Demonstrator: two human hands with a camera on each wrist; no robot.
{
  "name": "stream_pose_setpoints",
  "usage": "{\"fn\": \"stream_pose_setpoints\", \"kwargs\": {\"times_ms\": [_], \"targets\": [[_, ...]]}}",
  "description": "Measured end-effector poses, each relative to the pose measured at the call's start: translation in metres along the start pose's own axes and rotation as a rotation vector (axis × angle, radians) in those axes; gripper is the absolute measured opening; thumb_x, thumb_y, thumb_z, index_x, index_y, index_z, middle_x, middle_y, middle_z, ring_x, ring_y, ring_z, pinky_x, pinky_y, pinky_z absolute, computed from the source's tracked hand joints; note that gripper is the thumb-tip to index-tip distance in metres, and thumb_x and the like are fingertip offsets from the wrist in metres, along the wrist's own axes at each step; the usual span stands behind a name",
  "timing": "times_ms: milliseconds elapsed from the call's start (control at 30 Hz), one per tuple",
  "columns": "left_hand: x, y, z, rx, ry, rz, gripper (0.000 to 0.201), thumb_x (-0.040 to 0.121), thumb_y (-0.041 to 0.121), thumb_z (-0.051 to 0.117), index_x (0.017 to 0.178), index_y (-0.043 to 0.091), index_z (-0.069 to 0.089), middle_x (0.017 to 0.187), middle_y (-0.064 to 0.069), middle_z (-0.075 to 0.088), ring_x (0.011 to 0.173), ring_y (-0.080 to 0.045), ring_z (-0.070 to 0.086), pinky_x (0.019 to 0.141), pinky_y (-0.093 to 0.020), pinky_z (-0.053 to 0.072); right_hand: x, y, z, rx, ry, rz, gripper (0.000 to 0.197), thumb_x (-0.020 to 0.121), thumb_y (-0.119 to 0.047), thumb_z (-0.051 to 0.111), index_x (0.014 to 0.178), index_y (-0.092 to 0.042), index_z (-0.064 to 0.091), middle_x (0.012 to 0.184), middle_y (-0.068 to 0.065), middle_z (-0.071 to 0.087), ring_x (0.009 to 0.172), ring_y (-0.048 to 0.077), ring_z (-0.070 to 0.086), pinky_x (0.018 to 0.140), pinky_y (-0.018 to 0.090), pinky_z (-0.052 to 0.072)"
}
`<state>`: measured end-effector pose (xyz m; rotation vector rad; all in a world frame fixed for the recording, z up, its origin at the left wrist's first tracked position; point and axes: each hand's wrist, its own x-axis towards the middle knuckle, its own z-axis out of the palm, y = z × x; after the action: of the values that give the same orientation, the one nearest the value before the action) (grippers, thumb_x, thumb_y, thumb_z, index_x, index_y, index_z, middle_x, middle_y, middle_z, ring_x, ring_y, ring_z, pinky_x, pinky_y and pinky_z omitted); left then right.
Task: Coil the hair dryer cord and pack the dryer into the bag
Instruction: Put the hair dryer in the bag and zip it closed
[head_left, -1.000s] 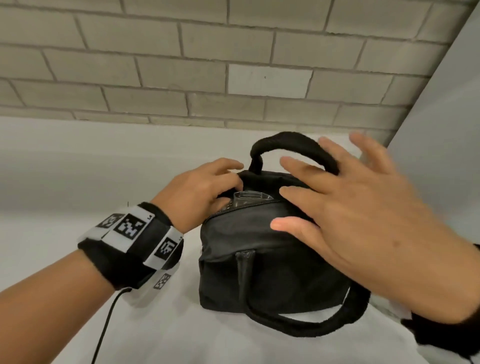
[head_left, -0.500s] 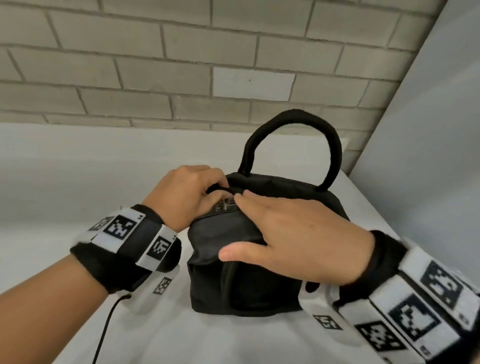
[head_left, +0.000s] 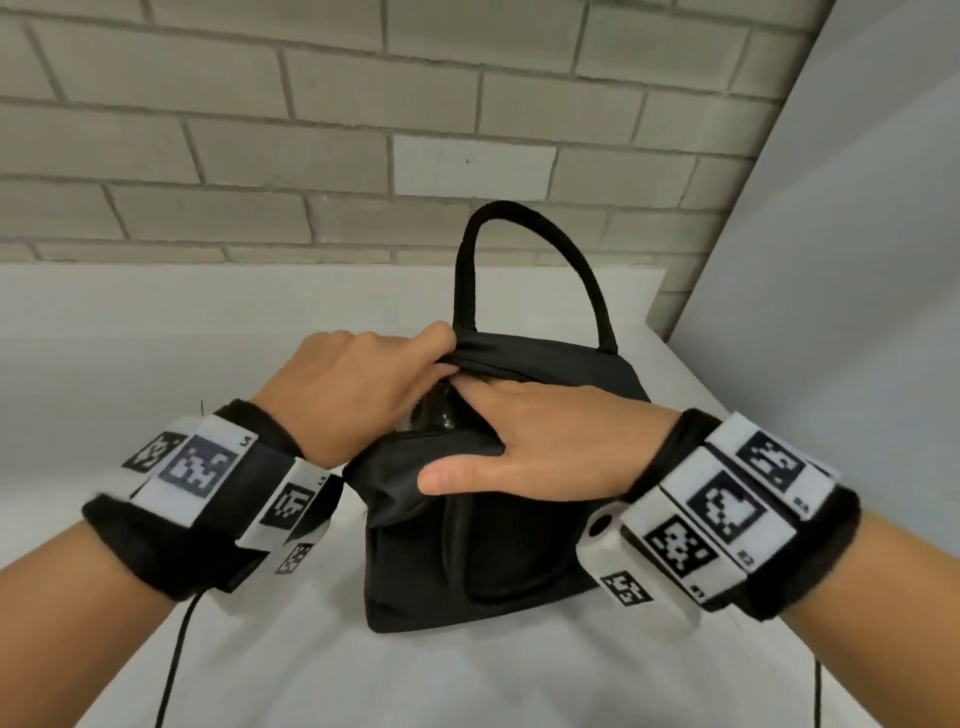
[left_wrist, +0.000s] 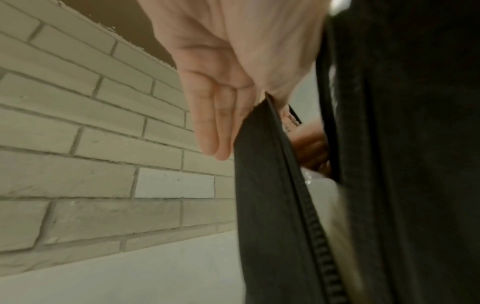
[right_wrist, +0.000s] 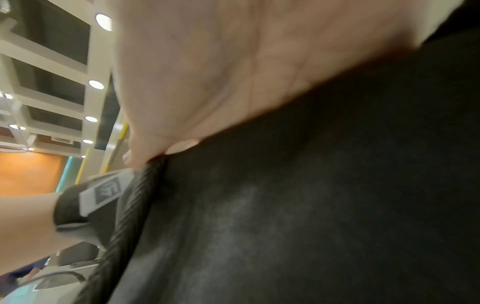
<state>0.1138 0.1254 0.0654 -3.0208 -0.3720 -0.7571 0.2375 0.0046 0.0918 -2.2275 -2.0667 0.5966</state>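
Observation:
A black bag (head_left: 519, 551) stands on the white table (head_left: 156, 338), its far handle (head_left: 589, 275) upright. Its top zip is partly open, and a glossy black part of the hair dryer (head_left: 434, 415) shows in the gap. My left hand (head_left: 441, 353) pinches the far zip edge at the bag's left end; the left wrist view shows that hand (left_wrist: 233, 92) on the zip edge (left_wrist: 272, 205). My right hand (head_left: 519, 441) lies flat across the bag's top, fingers straight toward the opening, thumb on the front panel. The right wrist view shows the palm (right_wrist: 221, 72) against the black fabric (right_wrist: 311, 205). The cord is hidden.
A brick wall (head_left: 260, 156) runs behind the table and a grey panel (head_left: 831, 312) closes the right side. Thin black cables hang from my wrist cameras at the lower left (head_left: 176, 665) and lower right (head_left: 818, 691).
My right hand has come down from above the handle onto the bag's top. The handle now stands upright. My left hand has shifted to the far zip edge.

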Motion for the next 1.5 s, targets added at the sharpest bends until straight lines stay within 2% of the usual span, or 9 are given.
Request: {"fn": "stream_pose_setpoints", "kwargs": {"times_ms": [200,400,500,633,733,867,1133,1367,1500], "targets": [[-0.001,-0.019,-0.002,-0.244,-0.082,-0.018,0.009,0.084,0.041,0.04,0.082,0.033,0.039,0.099,0.001,0.065,0.079,-0.012,0.054,0.054,-0.028,0.046,0.02,-0.007,0.003,0.041,0.071,-0.004,0.068,0.076,-0.07,0.038,0.133,-0.035,0.029,0.136,-0.007,0.044,0.12,0.014,0.044,0.09,0.028,0.035],[0.005,-0.009,0.017,-0.639,-0.163,-0.482,0.081,0.069,0.024,0.076,0.131,0.026,0.024,0.095,0.004,0.057,0.087,-0.015,0.059,0.078,-0.019,0.045,-0.004,0.002,-0.027,0.01,-0.045,-0.01,0.078,0.065,-0.078,0.026,0.126,-0.032,0.045,0.12,-0.012,0.055,0.11,0.009,0.049,0.092,0.026,0.038],[0.012,-0.008,0.022,-0.552,-0.117,-0.558,0.074,0.068,0.031,0.076,0.13,0.02,0.038,0.113,-0.005,0.058,0.099,-0.016,0.053,0.088,-0.027,0.041,-0.011,0.02,-0.045,0.107,-0.155,0.095,0.08,0.064,-0.071,0.019,0.128,-0.033,0.046,0.135,-0.012,0.049,0.119,0.006,0.044,0.101,0.023,0.028],[0.022,-0.01,0.026,-0.582,-0.142,-0.611,0.056,0.07,0.022,0.076,0.117,0.012,0.049,0.112,-0.01,0.059,0.098,-0.02,0.054,0.085,-0.028,0.041,-0.008,0.046,-0.038,0.11,-0.253,0.213,0.066,0.076,-0.065,0.029,0.124,-0.025,0.049,0.13,-0.006,0.052,0.116,0.011,0.049,0.101,0.023,0.035],[0.026,-0.012,0.025,-0.537,-0.117,-0.602,0.039,0.071,0.017,0.074,0.101,0.014,0.05,0.1,-0.009,0.057,0.092,-0.023,0.054,0.075,-0.028,0.04,-0.016,0.064,-0.038,0.221,-0.094,0.192,0.044,0.07,-0.051,0.061,0.101,-0.021,0.058,0.101,-0.005,0.064,0.09,0.009,0.06,0.072,0.014,0.048],[0.031,-0.018,0.024,-0.39,-0.101,-0.534,0.033,0.068,0.017,0.077,0.083,0.015,0.048,0.089,-0.008,0.051,0.083,-0.022,0.049,0.067,-0.025,0.033,-0.034,0.083,-0.04,0.486,0.084,0.035,0.025,0.064,-0.014,0.079,0.077,-0.017,0.057,0.077,-0.002,0.065,0.078,0.017,0.061,0.071,0.023,0.049],[0.026,-0.021,0.014,-0.331,-0.09,-0.376,0.034,0.072,0.015,0.072,0.104,0.014,0.061,0.094,-0.003,0.046,0.074,-0.01,0.05,0.067,-0.017,0.036,-0.038,0.117,-0.033,0.744,0.197,-0.033,0.018,0.073,-0.027,0.071,0.087,-0.018,0.066,0.08,-0.013,0.072,0.079,0.0,0.064,0.073,0.009,0.047],[-0.043,-0.019,0.009,-0.896,0.121,-0.849,0.03,0.069,0.031,0.068,0.096,0.036,0.056,0.1,0.009,0.058,0.088,-0.012,0.057,0.078,-0.027,0.046,-0.033,0.152,0.002,0.77,0.315,0.224,0.021,0.092,-0.013,0.043,0.1,-0.023,0.06,0.102,0.001,0.064,0.091,0.015,0.059,0.091,0.031,0.045],[-0.074,-0.005,0.04,-1.044,-0.091,-1.134,0.021,0.088,0.028,0.053,0.106,0.02,0.059,0.108,-0.003,0.062,0.1,-0.021,0.059,0.08,-0.035,0.05,-0.031,0.158,0.022,0.948,0.239,0.295,0.027,0.094,-0.014,0.039,0.114,-0.019,0.057,0.101,0.001,0.066,0.089,0.018,0.063,0.084,0.03,0.052]]}}
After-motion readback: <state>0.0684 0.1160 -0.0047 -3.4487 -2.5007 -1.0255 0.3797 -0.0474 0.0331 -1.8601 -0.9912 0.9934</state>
